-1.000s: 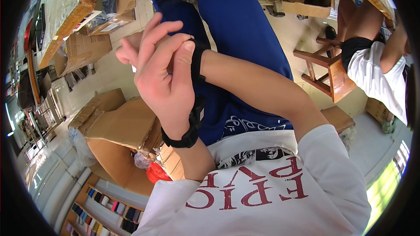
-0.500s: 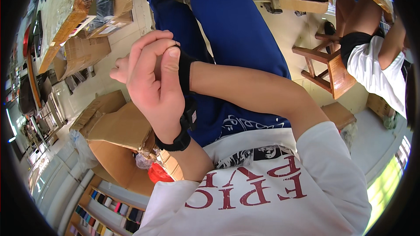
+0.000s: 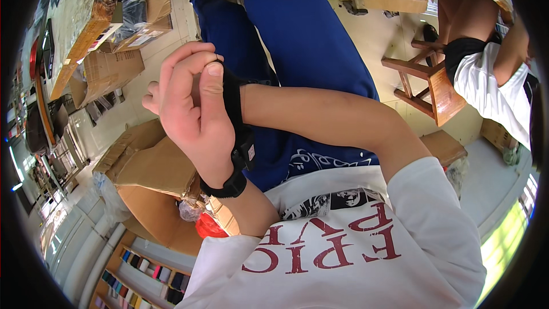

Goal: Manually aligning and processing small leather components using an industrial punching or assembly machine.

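Note:
My left hand (image 3: 191, 100) is closed, thumb and fingers pinching the end of a black wrist strap (image 3: 232, 94). That strap runs around my right wrist, where my right forearm (image 3: 309, 109) crosses in front of my body. Behind the left hand, my right hand (image 3: 150, 98) is mostly hidden; only some fingertips show past the left knuckles. On my left wrist sits another black strap (image 3: 226, 187) carrying a small black box (image 3: 247, 150) with a pale label. Both hands are held above my legs in blue trousers (image 3: 309, 34).
An open cardboard box (image 3: 154, 206) with plastic bags stands at my left, near a shelf of thread spools (image 3: 134, 280). A worktable edge (image 3: 86, 40) juts in at upper left. To the right, a person (image 3: 492, 74) sits on a wooden stool (image 3: 440, 100).
My left hand has shifted slightly left, drawing the strap end along. More of the black strap shows between the left thumb and my right wrist.

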